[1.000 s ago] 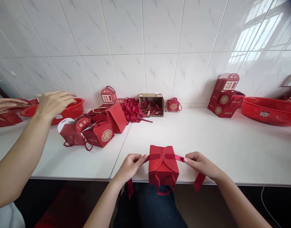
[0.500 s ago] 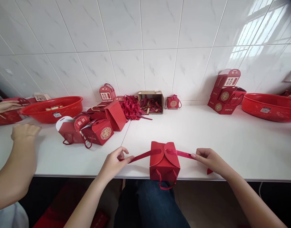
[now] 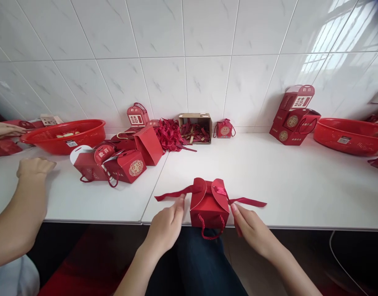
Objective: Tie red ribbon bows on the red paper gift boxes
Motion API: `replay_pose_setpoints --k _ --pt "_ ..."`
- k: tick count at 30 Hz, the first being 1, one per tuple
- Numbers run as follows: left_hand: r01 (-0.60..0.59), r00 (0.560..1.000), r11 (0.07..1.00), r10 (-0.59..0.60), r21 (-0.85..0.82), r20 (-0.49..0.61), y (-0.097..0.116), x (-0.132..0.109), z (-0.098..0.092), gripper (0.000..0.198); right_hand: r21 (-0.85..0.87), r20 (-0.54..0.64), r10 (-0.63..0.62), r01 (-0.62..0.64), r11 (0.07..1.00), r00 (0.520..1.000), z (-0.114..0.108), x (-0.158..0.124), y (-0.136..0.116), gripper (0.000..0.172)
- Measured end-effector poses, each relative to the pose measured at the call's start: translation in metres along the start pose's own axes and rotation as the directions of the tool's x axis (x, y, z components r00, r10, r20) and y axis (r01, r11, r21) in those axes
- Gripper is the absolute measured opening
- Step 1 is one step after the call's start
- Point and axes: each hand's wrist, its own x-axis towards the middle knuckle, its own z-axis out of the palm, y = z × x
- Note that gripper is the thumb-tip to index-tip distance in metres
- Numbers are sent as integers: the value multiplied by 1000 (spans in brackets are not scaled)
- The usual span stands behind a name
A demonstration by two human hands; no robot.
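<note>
head: box (image 3: pixel 209 205), table (image 3: pixel 284 176), tiled wall (image 3: pixel 207 33)

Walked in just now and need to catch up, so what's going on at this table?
A person has both hands at a small red box by the front edge of the white table. A red ribbon passes through its top flaps, untied, with loose ends out to both sides. The left hand is beside the box; the right hand is at its other side, by the ribbon. Whether either grips anything is unclear. To the left, a co-worker's hand is near a red basket.
</note>
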Motion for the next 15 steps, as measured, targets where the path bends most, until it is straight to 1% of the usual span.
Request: replay_pose_setpoints --k 1,2,3,4,5,6,7,8,9,10,11,12,13,15 --pt "26 999 994 -30 -108 -39 -1 3 0 27 159 3 26 -26 987 1000 2 2 0 47" --pt "39 996 973 -57 -228 -73 -2 6 1 28 335 -4 45 -41 941 999 3 5 0 44" --pt "43 992 933 -81 -356 -93 -2 9 2 31 504 -26 66 -44 862 997 5 7 0 39" --pt "50 990 873 -107 -486 -91 -2 12 4 32 646 -65 92 -28 763 994 6 9 0 34" --pt "69 989 789 -135 -610 -62 -1 14 5 32 747 -111 119 3 665 987 7 11 0 30" --pt "107 986 685 -168 -720 -13 1 16 6 29 806 -156 144 42 591 977 8 14 1 27" --pt "159 978 571 -204 -806 49 3 18 7 25 834 -195 163 76 546 967 9 16 2 26" --pt "207 965 461 -242 -863 102 4 19 8 20 844 -227 174 104 526 958 9 18 3 26" --pt "236 950 369 -283 -899 133 6 20 8 16 843 -258 179 131 523 950 9 20 5 25" --pt "244 936 304 -323 -921 142 8 20 7 13 835 -290 178 158 527 940 9 22 6 23" --pt "234 926 266 -355 -935 131 9 20 7 12 825 -324 177 187 533 929 8 24 8 21" --pt "211 921 256 -376 -943 104 10 20 5 13 815 -357 176 214 539 917 6 25 9 19" --pt "181 921 266 -384 -947 69 12 19 4 14 804 -388 175 239 545 905 5 25 10 17" --pt "118 929 321 -370 -940 -9 15 19 1 17 779 -435 171 274 564 884 1 25 9 15"
